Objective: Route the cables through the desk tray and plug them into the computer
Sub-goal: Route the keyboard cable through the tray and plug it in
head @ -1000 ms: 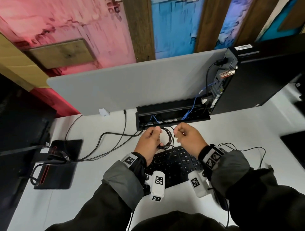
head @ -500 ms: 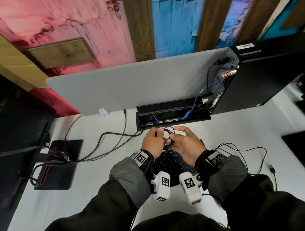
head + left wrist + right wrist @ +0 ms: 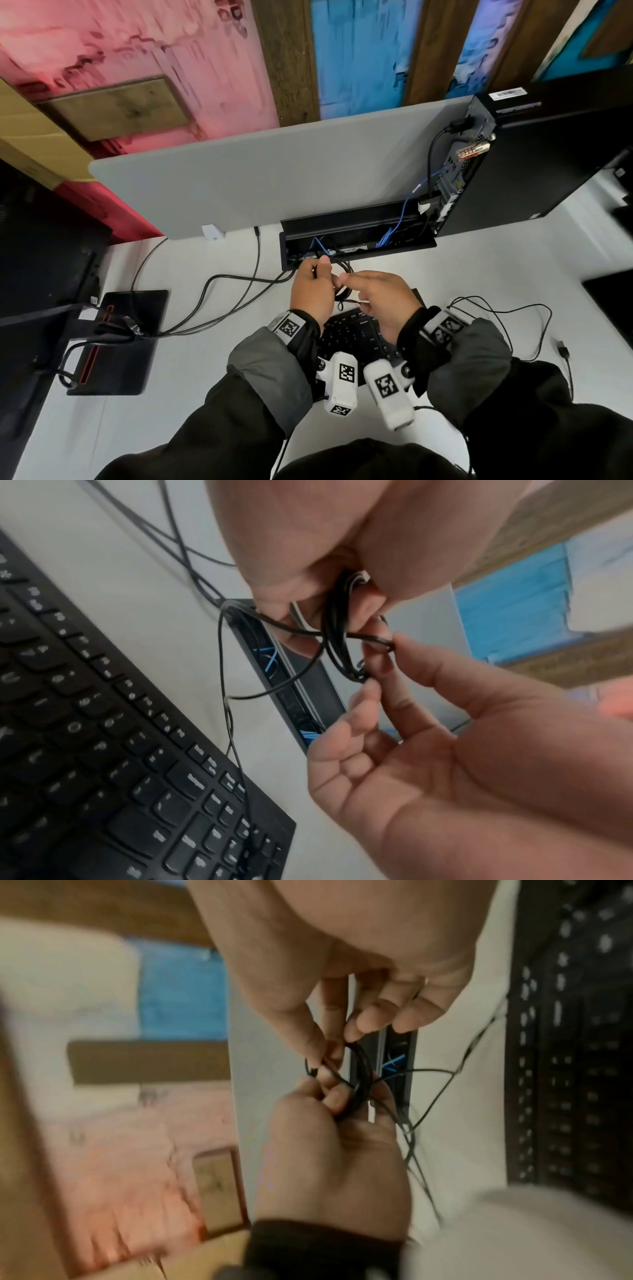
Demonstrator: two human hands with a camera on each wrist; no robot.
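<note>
computer (image 3: pixel 548 161) up right of both hands | desk tray (image 3: pixel 356 236) just beyond fingertips, open | left hand (image 3: pixel 310 294) grips coiled cable (image 3: pixel 337 639) | right hand (image 3: pixel 383 301) pinches one loop (plug end unseen) | advice: free one turn at a time, keep the coil pinned, then feed into the tray

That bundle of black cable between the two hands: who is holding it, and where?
The left hand grips the coiled black cable at the top of its loops; the right hand pinches one strand pulled from the coil between thumb and fingers.
</note>
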